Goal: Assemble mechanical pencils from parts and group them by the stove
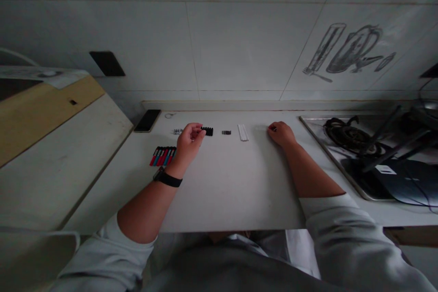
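Note:
My left hand (pixel 189 142) hovers over the counter, thumb and fingers closed in a pinch; anything between them is too small to make out. At its fingertips lies a row of small black parts (pixel 207 131). Partly hidden behind the hand are small clear-and-metal pieces (pixel 177 132), possibly springs. Red and teal pen barrels (pixel 163 156) with dark ends lie side by side left of the wrist. My right hand (pixel 282 135) rests on the counter with curled fingers, beside faint clear pieces (pixel 261 128). What it grips is hidden. Between the hands are small dark pieces (pixel 226 132) and thin white sticks (pixel 242 132).
A phone (pixel 148 121) and a thin ring (pixel 169 115) lie at the back left. To the left stands a pale cabinet-like box (pixel 65 146). A gas stove (pixel 356 141) with a dark object (pixel 404 180) on it borders the right. The tiled wall (pixel 236 50) closes the back.

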The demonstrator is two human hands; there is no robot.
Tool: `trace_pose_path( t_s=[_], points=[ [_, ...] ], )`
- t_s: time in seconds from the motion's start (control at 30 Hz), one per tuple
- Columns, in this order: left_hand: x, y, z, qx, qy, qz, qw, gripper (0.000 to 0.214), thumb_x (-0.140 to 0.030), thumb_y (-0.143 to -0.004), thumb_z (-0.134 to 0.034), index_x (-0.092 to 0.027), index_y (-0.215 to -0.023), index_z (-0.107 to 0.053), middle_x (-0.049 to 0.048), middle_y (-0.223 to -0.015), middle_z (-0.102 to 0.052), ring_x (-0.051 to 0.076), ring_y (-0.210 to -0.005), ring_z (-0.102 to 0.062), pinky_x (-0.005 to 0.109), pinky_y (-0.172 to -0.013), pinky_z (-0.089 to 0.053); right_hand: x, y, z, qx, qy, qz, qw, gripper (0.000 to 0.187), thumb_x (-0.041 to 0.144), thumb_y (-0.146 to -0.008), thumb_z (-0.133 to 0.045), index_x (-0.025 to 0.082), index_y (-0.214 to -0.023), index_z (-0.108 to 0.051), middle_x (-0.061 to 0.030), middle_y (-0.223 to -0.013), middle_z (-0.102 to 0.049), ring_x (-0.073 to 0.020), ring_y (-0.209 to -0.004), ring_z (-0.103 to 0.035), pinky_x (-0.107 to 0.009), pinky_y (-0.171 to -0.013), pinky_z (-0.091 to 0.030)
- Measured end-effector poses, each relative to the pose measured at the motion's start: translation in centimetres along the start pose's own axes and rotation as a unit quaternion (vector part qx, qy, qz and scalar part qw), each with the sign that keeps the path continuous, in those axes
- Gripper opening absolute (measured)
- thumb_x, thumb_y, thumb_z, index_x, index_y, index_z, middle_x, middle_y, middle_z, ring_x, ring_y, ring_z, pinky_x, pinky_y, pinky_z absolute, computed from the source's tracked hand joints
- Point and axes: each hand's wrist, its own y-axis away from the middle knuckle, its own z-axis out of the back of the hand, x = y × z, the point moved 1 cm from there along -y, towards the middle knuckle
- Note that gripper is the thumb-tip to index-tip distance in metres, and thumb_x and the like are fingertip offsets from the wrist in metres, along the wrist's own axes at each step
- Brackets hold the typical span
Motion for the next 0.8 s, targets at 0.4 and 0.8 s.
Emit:
trace_pose_path(
  t_s=[0.4,0.8],
  points=[
    [0.0,-0.1,-0.2,0.014,-0.006,0.007,1.000,0.028,-0.034,-0.087,-0.075,-0.021,-0.111,-0.068,0.0050,-0.100,-0.070,0.014,-0.078,-0.067,0.027,-0.072,-0.053,0.6,0.6,1.6,-0.005,-0.039,-0.013,0.999,0.030,0.024,-0.085,-0.063,0.016,-0.111,-0.075,-0.0119,-0.107,-0.072,-0.0217,-0.090,-0.064,-0.033,-0.089,-0.049],
    [-2.2,1.2,-1.4,0.099,0.067,0.020,0.993,0.031,-0.026,-0.082,-0.079,-0.021,-0.110,-0.068,0.0051,-0.100,-0.072,0.016,-0.083,-0.072,0.030,-0.079,-0.058,17.0,9.4,2.2,0.148,-0.301,0.229,0.914,0.029,0.044,-0.097,-0.056,0.020,-0.102,-0.071,-0.0047,-0.094,-0.073,-0.0152,-0.075,-0.061,-0.027,-0.073,-0.045]
  ],
)
